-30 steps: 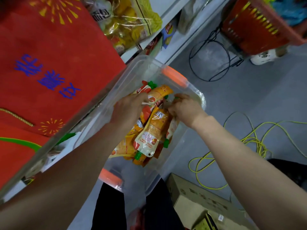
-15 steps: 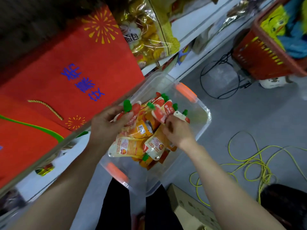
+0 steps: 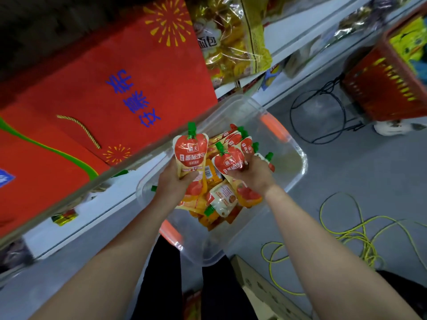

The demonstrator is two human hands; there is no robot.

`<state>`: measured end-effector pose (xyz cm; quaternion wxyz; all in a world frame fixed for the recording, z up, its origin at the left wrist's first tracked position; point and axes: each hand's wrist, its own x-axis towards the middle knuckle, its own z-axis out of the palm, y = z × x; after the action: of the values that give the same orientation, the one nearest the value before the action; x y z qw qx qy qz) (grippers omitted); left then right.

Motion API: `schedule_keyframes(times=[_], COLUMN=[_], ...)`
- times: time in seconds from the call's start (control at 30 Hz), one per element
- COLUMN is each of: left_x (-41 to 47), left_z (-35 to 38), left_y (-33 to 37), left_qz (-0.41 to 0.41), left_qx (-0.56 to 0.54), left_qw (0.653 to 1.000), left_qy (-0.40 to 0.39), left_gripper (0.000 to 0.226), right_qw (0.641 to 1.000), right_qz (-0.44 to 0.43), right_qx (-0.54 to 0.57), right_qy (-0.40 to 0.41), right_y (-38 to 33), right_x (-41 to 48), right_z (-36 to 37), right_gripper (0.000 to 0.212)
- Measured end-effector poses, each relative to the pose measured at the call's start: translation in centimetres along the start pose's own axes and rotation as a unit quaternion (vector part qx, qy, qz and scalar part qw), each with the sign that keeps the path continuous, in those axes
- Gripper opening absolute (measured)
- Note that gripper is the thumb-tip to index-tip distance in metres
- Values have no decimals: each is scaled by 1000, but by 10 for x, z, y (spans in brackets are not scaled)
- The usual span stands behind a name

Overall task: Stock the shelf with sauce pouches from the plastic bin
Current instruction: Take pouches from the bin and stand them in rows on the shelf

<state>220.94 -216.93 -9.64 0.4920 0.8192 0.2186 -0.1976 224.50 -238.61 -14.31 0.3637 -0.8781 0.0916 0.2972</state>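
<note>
A clear plastic bin with orange handles sits on the floor below me, holding several red-and-orange sauce pouches with green caps. My left hand holds one tomato sauce pouch upright above the bin, its green cap near the glass shelf edge. My right hand grips a bunch of pouches by their upper parts, just over the bin.
Red gift bags fill the shelf at left, and bagged bread lies further along. A red basket, black cables and a yellow cord lie on the grey floor. A cardboard box sits by my legs.
Both hands have risen out of the bin holding pouches. The left hand's pouch is now upright and closer to the shelf edge. The view has tilted upward.
</note>
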Motion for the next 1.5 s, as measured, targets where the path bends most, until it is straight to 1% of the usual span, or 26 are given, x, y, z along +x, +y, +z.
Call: schedule_keyframes(times=[0.07,0.13,0.2,0.27,0.33,0.43,0.53,0.73,0.8,0.9,1.03,1.07,1.13,1.27,1.33,1.4,1.5], left_x=[-12,-28,-47,-66,-87,-115,-143,-202,-223,-254,-294,-304,-323,-355,-362,-372,-382], left_z=[-10,-24,-38,-54,-72,-101,-136,-228,-262,-317,-389,-406,-444,-520,-549,-584,-630], left_y=[6,15,24,34,42,50,56,53,48,36,17,12,1,-31,-41,-56,-73], left_qz=[7,13,18,16,18,40,63,148,173,217,269,279,293,307,312,315,308], left_qx=[-36,-69,-102,-126,-142,-180,-221,-248,-251,-261,-276,-278,-285,-308,-318,-333,-347], left_qw=[999,997,994,992,990,983,973,957,951,938,917,913,902,876,860,836,807], left_qy=[-6,-13,-20,-22,-12,12,16,35,45,71,100,108,136,209,248,301,366], left_gripper=[54,47,41,44,44,36,27,26,29,28,34,34,35,36,31,23,23], right_qw=[999,991,972,947,942,937,938,927,922,910,897,893,886,870,866,858,836], right_qz=[11,33,54,58,37,-20,-70,-179,-212,-264,-332,-348,-375,-428,-445,-467,-513], right_qx=[53,130,230,316,333,348,340,330,324,320,291,283,272,237,217,200,175], right_qy=[5,8,6,1,4,15,19,11,11,-5,-28,-30,-31,-57,-67,-80,-87], right_y=[-8,-19,-32,-53,-78,-119,-158,-244,-275,-325,-396,-413,-449,-526,-559,-600,-658], right_x=[-9,-25,-45,-68,-92,-127,-157,-215,-238,-272,-317,-325,-341,-368,-378,-391,-407], right_z=[-4,-10,-18,-29,-39,-52,-59,-48,-36,-13,23,32,52,98,113,134,159], right_gripper=[53,51,50,47,36,12,12,21,28,28,34,32,22,12,11,10,9])
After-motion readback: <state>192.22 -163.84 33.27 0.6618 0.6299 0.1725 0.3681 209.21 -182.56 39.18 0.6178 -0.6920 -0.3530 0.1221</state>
